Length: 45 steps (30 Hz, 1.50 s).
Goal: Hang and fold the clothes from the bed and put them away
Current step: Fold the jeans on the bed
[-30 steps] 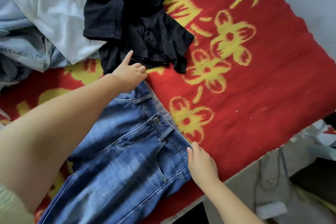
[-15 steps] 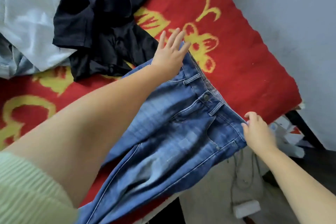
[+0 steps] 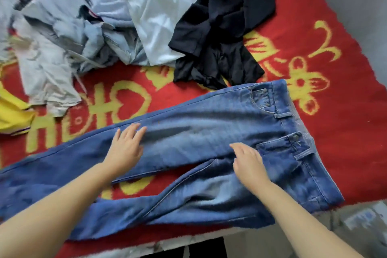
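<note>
A pair of blue jeans (image 3: pixel 209 123) lies spread flat across the red blanket with yellow flowers (image 3: pixel 335 81), waistband to the right, legs running left. My left hand (image 3: pixel 126 146) rests flat on the far leg, fingers straight. Near the crotch and fly, my right hand (image 3: pixel 249 162) lies on the denim with its fingers extended. Behind the jeans sits a crumpled black garment (image 3: pixel 222 33). Beside it lies a heap of pale blue, white and grey clothes (image 3: pixel 94 19).
A yellow garment (image 3: pixel 12 115) lies at the left edge of the bed. The bed's near edge runs along the bottom of the view. A grey wall (image 3: pixel 360 6) borders the bed on the right, with floor clutter (image 3: pixel 364 220) at the lower right.
Both hands let go of the waistband and now rest flat on the legs and crotch. The jeans went from partly lifted to spread flat. The view has swung left, showing the clothes heap.
</note>
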Tool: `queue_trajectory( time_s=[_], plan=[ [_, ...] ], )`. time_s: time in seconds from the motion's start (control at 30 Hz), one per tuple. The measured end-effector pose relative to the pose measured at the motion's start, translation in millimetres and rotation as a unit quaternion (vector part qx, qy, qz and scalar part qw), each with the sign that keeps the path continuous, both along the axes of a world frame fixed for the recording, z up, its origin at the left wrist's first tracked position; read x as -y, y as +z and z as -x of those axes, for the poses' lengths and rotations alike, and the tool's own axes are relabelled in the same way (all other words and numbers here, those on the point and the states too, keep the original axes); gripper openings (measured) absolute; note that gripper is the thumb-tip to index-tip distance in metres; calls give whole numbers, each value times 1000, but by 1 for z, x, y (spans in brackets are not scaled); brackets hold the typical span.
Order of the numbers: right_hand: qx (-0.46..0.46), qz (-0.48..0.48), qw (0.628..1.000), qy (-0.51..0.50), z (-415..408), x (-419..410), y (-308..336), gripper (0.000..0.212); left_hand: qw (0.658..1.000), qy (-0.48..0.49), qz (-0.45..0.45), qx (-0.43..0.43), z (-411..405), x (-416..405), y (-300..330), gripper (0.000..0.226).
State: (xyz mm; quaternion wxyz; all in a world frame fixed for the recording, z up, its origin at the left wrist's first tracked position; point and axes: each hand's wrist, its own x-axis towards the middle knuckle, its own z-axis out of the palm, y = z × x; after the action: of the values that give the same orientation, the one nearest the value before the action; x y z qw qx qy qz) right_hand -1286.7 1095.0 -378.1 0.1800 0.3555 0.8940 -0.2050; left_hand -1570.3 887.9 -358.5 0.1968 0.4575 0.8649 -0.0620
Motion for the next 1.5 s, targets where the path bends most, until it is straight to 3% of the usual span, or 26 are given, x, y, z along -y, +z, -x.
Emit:
queue_trajectory(
  time_s=[0.17,0.33,0.53,0.63,0.7,0.8,0.93,1.03,1.13,1.2,1.3,1.4,1.5],
  plan=[
    [-45,16,995,89,101,32,0,45,989,143,32,-12,46,98,-7,60],
    [-28,50,984,168,185,97,-6,52,983,182,10,8,77,153,-23,59],
    [-7,-11,990,138,293,135,-19,64,969,244,8,-26,169,240,-45,64],
    [84,-56,985,137,337,138,-27,43,967,245,75,-18,216,286,-53,37],
    [86,-86,984,132,351,142,-32,25,975,199,93,-18,233,301,-55,14],
    [-12,-97,994,48,348,146,-35,22,983,162,9,-83,247,312,-60,10],
    [-28,36,997,59,335,160,-28,58,973,214,-26,-78,247,316,-55,51],
    [-31,42,992,112,319,175,-18,64,992,38,-89,-79,214,318,-48,62],
    [-26,31,983,178,288,195,-9,37,978,-113,-166,-61,148,332,-44,39],
    [44,51,965,255,257,213,-6,28,982,-143,-123,-19,102,348,-45,36],
    [123,69,914,380,193,240,-3,34,995,-85,35,36,47,374,-48,75],
    [184,67,898,395,141,250,-5,55,994,50,97,18,34,381,-57,95],
    [205,11,905,373,123,247,-8,42,982,64,177,24,30,381,-65,99]
  ],
)
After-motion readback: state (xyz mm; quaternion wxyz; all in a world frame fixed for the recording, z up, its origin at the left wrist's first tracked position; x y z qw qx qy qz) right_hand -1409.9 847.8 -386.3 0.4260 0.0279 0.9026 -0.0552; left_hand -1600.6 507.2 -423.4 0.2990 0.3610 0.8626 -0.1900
